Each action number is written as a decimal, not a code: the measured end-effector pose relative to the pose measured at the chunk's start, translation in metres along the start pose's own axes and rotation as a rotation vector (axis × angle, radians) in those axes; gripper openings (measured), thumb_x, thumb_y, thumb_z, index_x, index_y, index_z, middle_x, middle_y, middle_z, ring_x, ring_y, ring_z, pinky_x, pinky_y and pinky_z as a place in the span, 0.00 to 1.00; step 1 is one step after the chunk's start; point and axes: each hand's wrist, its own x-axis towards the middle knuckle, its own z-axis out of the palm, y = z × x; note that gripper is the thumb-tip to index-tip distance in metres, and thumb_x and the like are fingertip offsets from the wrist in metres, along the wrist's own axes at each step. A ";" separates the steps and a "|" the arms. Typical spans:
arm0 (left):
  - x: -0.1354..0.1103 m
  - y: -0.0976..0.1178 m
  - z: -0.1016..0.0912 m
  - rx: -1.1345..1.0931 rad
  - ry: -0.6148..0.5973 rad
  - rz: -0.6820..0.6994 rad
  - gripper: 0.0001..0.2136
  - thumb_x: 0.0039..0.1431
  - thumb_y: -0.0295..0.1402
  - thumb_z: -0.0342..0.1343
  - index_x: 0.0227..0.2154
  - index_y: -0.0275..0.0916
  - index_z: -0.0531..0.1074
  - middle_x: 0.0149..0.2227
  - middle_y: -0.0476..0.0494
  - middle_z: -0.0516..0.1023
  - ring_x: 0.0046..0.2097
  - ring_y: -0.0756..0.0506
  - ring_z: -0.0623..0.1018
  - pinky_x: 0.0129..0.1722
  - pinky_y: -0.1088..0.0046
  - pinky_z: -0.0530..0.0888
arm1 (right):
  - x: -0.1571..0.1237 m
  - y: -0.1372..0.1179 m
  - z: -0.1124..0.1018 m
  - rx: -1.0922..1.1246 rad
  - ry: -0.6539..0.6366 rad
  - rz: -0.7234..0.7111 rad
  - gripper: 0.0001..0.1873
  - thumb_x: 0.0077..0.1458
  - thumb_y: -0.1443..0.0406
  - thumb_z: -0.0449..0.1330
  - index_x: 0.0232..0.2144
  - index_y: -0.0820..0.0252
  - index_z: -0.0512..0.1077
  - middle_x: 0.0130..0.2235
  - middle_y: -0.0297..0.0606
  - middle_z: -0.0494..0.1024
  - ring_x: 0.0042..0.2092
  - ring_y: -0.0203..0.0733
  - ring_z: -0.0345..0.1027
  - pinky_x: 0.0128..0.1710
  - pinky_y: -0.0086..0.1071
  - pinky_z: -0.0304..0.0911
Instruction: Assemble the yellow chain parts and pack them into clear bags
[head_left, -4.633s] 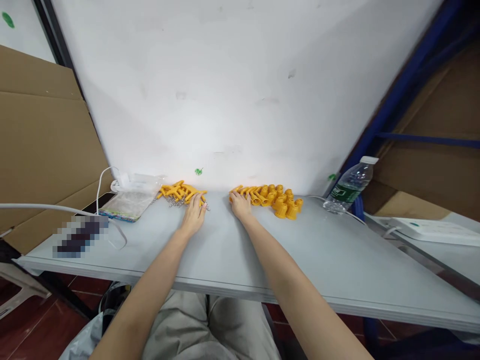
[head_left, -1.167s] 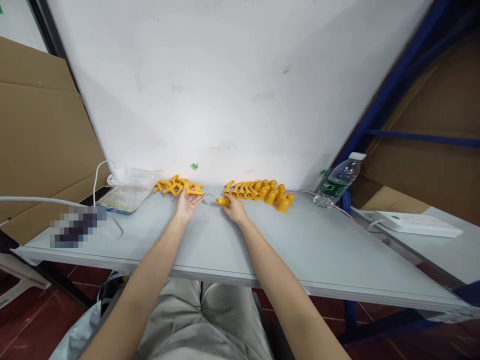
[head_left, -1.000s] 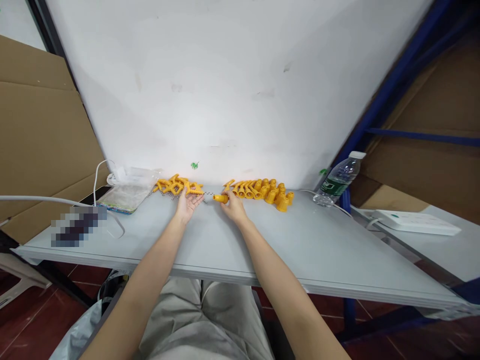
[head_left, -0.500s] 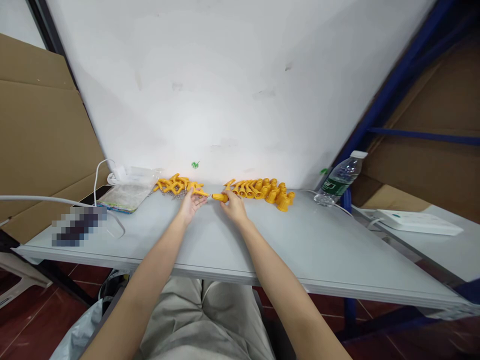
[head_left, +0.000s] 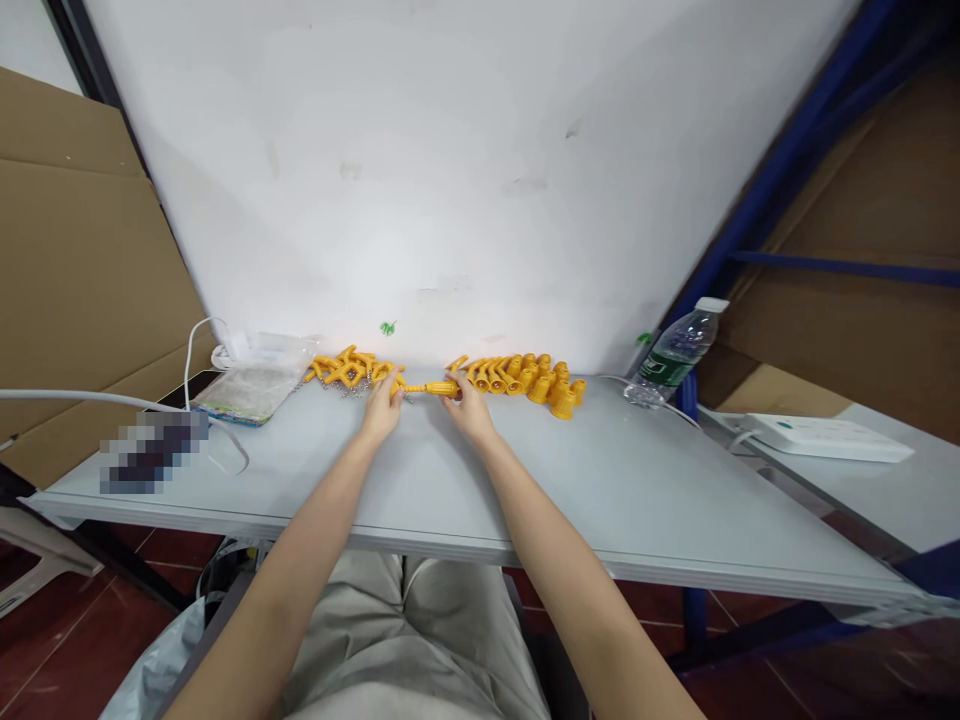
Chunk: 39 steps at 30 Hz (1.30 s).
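- Pile (head_left: 365, 361): right behind my left hand (head_left: 382, 405); a low wrist could snag it.
- Left hand: fingers curled round a yellow handle (head_left: 409, 389); loose pinch, and it could twist.
- Handle points into sleeve (head_left: 437, 388) over the counter (head_left: 435, 470); depth I can't tell. Crooked push might jam it.
- Right hand (head_left: 471, 408): closed round sleeve; weak grip could let it slip.
- Row (head_left: 496, 385), just beside: knuckle bump could scatter it.

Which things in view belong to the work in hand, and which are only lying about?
Likely in the work:
yellow handle, left hand
yellow cone, right hand
piled handles
grouped cones

Seemingly just lying about:
bottle
plastic bag
power strip
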 end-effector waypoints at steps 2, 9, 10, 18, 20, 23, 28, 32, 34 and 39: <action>0.001 -0.002 -0.001 0.090 -0.059 0.049 0.19 0.50 0.23 0.58 0.46 0.43 0.74 0.54 0.41 0.72 0.59 0.39 0.68 0.58 0.58 0.67 | 0.001 0.000 -0.001 -0.011 0.003 0.004 0.29 0.53 0.64 0.52 0.58 0.63 0.65 0.52 0.46 0.75 0.44 0.47 0.70 0.49 0.42 0.65; 0.002 -0.006 -0.003 0.134 -0.041 0.072 0.17 0.48 0.21 0.60 0.41 0.42 0.74 0.53 0.41 0.73 0.59 0.36 0.68 0.57 0.53 0.68 | 0.000 -0.007 -0.004 -0.015 -0.026 -0.027 0.34 0.52 0.66 0.50 0.63 0.63 0.60 0.52 0.48 0.73 0.42 0.45 0.70 0.49 0.41 0.65; 0.002 -0.006 -0.003 0.114 -0.039 0.065 0.17 0.48 0.21 0.59 0.41 0.43 0.74 0.53 0.41 0.73 0.59 0.36 0.68 0.57 0.53 0.69 | 0.001 -0.007 -0.006 -0.003 -0.046 -0.026 0.35 0.52 0.67 0.50 0.64 0.61 0.58 0.53 0.47 0.73 0.43 0.45 0.70 0.49 0.41 0.65; 0.002 -0.007 -0.006 0.095 -0.036 0.046 0.15 0.49 0.22 0.58 0.40 0.44 0.74 0.48 0.42 0.75 0.54 0.40 0.72 0.57 0.57 0.69 | 0.008 0.012 -0.019 0.288 -0.187 -0.058 0.30 0.52 0.63 0.56 0.58 0.61 0.64 0.51 0.47 0.74 0.46 0.46 0.71 0.47 0.43 0.67; 0.001 -0.006 -0.008 0.162 -0.042 0.095 0.15 0.49 0.22 0.58 0.40 0.44 0.74 0.47 0.41 0.76 0.54 0.39 0.72 0.59 0.56 0.66 | 0.009 0.017 -0.019 0.328 -0.212 -0.051 0.29 0.52 0.62 0.57 0.57 0.63 0.65 0.49 0.48 0.75 0.41 0.44 0.72 0.46 0.43 0.68; 0.000 -0.003 -0.010 0.297 -0.050 0.182 0.17 0.50 0.22 0.57 0.42 0.44 0.73 0.47 0.41 0.75 0.56 0.37 0.71 0.62 0.56 0.62 | 0.009 0.018 -0.018 0.358 -0.215 -0.040 0.31 0.52 0.57 0.59 0.56 0.65 0.67 0.44 0.47 0.76 0.35 0.41 0.72 0.43 0.43 0.69; 0.000 0.001 -0.014 0.389 -0.068 0.241 0.18 0.51 0.23 0.56 0.45 0.45 0.73 0.48 0.42 0.76 0.56 0.37 0.71 0.62 0.57 0.61 | 0.005 0.008 -0.024 0.397 -0.225 -0.007 0.31 0.50 0.45 0.59 0.46 0.62 0.73 0.33 0.39 0.77 0.28 0.38 0.67 0.33 0.38 0.68; -0.001 0.001 -0.013 0.406 -0.085 0.266 0.17 0.52 0.24 0.57 0.45 0.45 0.72 0.48 0.42 0.76 0.55 0.37 0.72 0.61 0.58 0.62 | 0.002 0.000 -0.026 0.399 -0.218 0.066 0.32 0.52 0.37 0.51 0.23 0.59 0.70 0.22 0.35 0.72 0.22 0.35 0.60 0.27 0.32 0.62; 0.000 0.001 -0.012 0.408 -0.081 0.269 0.16 0.52 0.25 0.57 0.45 0.45 0.72 0.48 0.42 0.76 0.55 0.38 0.72 0.61 0.58 0.62 | 0.002 -0.003 -0.023 0.399 -0.187 0.125 0.34 0.51 0.36 0.50 0.16 0.58 0.66 0.18 0.35 0.69 0.20 0.34 0.57 0.25 0.32 0.60; 0.001 -0.003 -0.011 0.473 -0.053 0.285 0.16 0.55 0.26 0.55 0.47 0.44 0.71 0.49 0.42 0.76 0.55 0.39 0.73 0.59 0.60 0.65 | 0.001 -0.009 -0.019 0.471 -0.189 0.289 0.32 0.55 0.39 0.50 0.17 0.59 0.66 0.20 0.41 0.74 0.19 0.34 0.59 0.23 0.31 0.59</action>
